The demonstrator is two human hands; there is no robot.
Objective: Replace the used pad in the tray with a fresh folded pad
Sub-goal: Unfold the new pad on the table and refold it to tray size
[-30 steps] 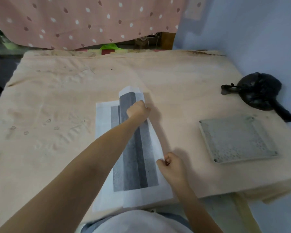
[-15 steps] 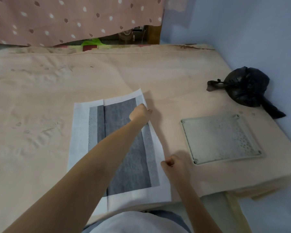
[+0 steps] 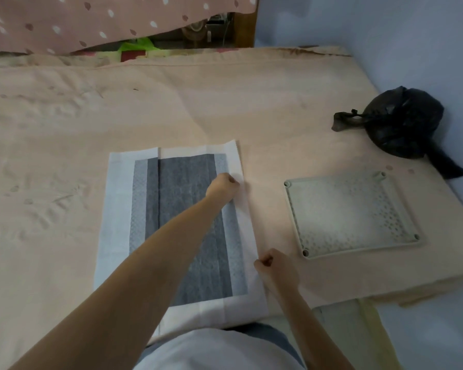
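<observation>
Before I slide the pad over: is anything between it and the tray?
No. In the head view, only bare bedsheet lies between pad and tray.

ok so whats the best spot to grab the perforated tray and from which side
Take the tray by its raised rim at the near edge, coming from the front. It lies flat on the sheet, so fingers need the lip to hook under. That edge faces the person, close to the right hand, which now pinches the pad.
</observation>
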